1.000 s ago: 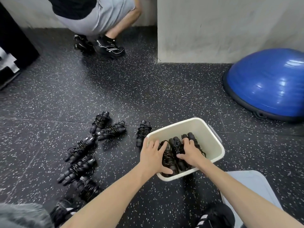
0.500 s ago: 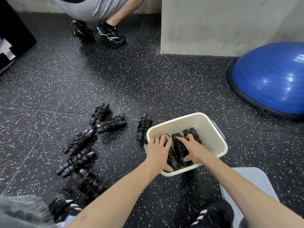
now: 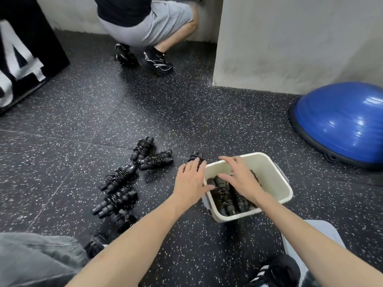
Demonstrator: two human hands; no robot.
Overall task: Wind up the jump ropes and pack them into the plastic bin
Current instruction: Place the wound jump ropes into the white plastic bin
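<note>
Speckled rubber floor (image 3: pixel 186 112) carries the plastic bin (image 3: pixel 277 179), three wound ropes (image 3: pixel 223 195) inside. Since a second ago, the left hand (image 3: pixel 189 180) has left the bin and reaches, fingers relaxed, onto the nearest floor rope (image 3: pixel 195 156); the right hand (image 3: pixel 240 177) lies flat, empty, above the packed ones.

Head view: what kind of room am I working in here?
Most likely a gym: speckled rubber floor, a blue balance dome by the wall, and wound jump ropes beside a plastic bin.

Gym: speckled rubber floor (image 3: pixel 165 112), balance ball (image 3: pixel 344 125)
</note>
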